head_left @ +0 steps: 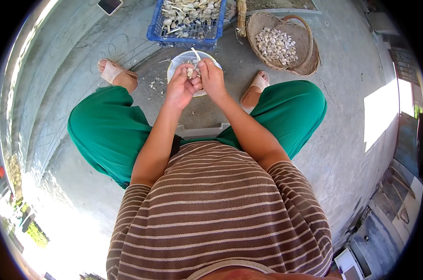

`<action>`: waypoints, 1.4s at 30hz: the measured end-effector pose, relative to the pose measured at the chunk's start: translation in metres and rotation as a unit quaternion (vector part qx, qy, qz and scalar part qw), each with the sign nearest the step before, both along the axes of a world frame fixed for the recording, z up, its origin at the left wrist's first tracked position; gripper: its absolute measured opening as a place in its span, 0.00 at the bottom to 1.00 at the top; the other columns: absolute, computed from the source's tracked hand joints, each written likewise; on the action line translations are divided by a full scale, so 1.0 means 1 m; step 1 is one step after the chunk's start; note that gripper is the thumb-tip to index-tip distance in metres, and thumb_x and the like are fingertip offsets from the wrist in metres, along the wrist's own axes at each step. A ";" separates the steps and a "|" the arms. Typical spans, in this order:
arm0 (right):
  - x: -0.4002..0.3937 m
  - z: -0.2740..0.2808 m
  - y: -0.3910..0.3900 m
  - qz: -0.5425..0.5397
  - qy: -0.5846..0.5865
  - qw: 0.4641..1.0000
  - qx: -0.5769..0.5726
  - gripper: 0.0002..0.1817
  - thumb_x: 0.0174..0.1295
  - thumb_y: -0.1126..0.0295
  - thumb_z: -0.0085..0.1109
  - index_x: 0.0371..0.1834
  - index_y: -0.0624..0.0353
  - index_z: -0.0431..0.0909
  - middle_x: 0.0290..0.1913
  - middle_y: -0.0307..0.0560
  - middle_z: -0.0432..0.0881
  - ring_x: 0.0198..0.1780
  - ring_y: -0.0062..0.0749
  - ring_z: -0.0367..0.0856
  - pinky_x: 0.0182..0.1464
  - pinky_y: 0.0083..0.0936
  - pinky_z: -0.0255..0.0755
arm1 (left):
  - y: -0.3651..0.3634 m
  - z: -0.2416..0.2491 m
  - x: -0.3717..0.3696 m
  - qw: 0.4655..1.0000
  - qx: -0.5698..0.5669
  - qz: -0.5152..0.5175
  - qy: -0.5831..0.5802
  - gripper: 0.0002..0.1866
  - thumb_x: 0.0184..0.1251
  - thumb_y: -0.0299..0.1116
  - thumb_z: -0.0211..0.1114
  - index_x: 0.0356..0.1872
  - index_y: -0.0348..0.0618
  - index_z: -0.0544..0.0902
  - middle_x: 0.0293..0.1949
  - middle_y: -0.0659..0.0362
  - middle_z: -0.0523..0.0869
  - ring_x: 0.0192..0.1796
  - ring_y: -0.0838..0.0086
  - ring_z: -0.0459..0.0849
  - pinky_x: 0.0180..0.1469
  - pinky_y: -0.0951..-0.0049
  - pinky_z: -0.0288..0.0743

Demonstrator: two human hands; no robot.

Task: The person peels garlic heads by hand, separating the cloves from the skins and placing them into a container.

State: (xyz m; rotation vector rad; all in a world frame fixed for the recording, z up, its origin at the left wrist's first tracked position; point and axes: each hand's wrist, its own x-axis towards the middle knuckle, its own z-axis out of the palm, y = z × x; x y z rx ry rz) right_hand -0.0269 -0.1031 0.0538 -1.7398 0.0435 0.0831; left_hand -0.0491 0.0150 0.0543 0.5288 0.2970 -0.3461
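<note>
Over a white bowl [172, 66], my two hands are close together around a garlic bulb [190, 72] whose pale stem [195, 53] points up and away. My left hand [181, 86] has its fingers closed on the bulb. My right hand [212, 78] is pinched beside it, at the base of the stem. Fingers hide part of the bulb. Beyond the bowl, a blue plastic crate [185, 40] holds many garlic bulbs [188, 14]. To the right, a wicker basket [309, 65] with a curved handle contains loose garlic cloves [276, 45].
Peel scraps [157, 84] lie on the concrete floor left of the bowl. My sandalled feet [118, 74] flank it. A straw bundle [241, 17] stands between crate and basket. A dark-screened device [110, 5] lies at the upper left.
</note>
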 end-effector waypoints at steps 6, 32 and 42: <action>0.005 -0.021 0.002 -0.024 -0.075 0.994 -0.080 0.08 0.65 0.68 0.50 0.33 0.62 0.74 0.25 0.58 0.77 0.28 0.54 0.78 0.32 0.41 0.70 | 0.004 -0.001 0.000 0.995 -0.097 -0.035 0.001 0.10 0.73 0.35 0.46 0.45 0.43 0.72 0.29 0.60 0.69 0.28 0.76 0.65 0.28 0.79 0.62; 0.010 0.006 -0.016 0.121 0.086 0.958 0.244 0.04 0.64 0.72 0.55 0.35 0.62 0.74 0.25 0.34 0.75 0.23 0.12 0.68 0.24 0.12 0.64 | 0.006 0.002 0.003 0.896 0.432 0.009 -0.105 0.06 0.66 0.31 0.59 0.38 0.41 0.77 0.23 0.68 0.73 0.22 0.88 0.67 0.22 0.85 0.63; 0.004 0.010 -0.012 0.136 0.062 0.956 0.253 0.05 0.66 0.72 0.50 0.39 0.61 0.74 0.26 0.34 0.74 0.25 0.12 0.68 0.25 0.12 0.64 | 0.005 0.017 0.003 0.971 0.233 0.039 -0.029 0.08 0.69 0.34 0.55 0.34 0.42 0.75 0.21 0.69 0.67 0.20 0.87 0.60 0.20 0.85 0.54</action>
